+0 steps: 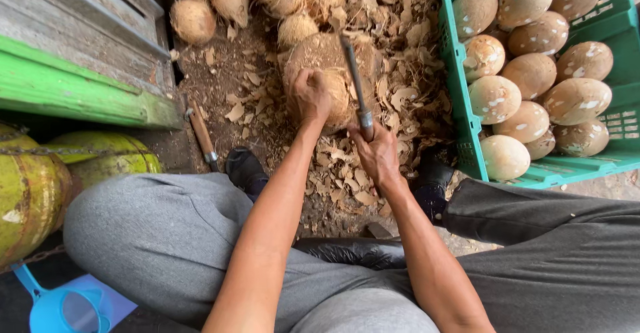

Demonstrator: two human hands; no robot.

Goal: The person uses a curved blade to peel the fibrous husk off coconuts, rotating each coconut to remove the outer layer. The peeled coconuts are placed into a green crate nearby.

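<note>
My left hand (311, 97) grips a brown husky coconut (337, 96) that rests on a round chopping block (320, 56) between my knees. My right hand (377, 153) is closed around the handle of a long knife (357, 83); its blade points up and away, over the coconut's right side. Both forearms reach forward from my lap. The part of the coconut under my left palm is hidden.
A green plastic crate (460, 126) at the right holds several peeled pale coconuts (530, 73). Unpeeled coconuts (193, 20) lie at the top. Husk chips (400, 60) cover the ground. A second knife (202, 133) lies at left, near green gas cylinders (40, 186) and a blue scoop (60, 306).
</note>
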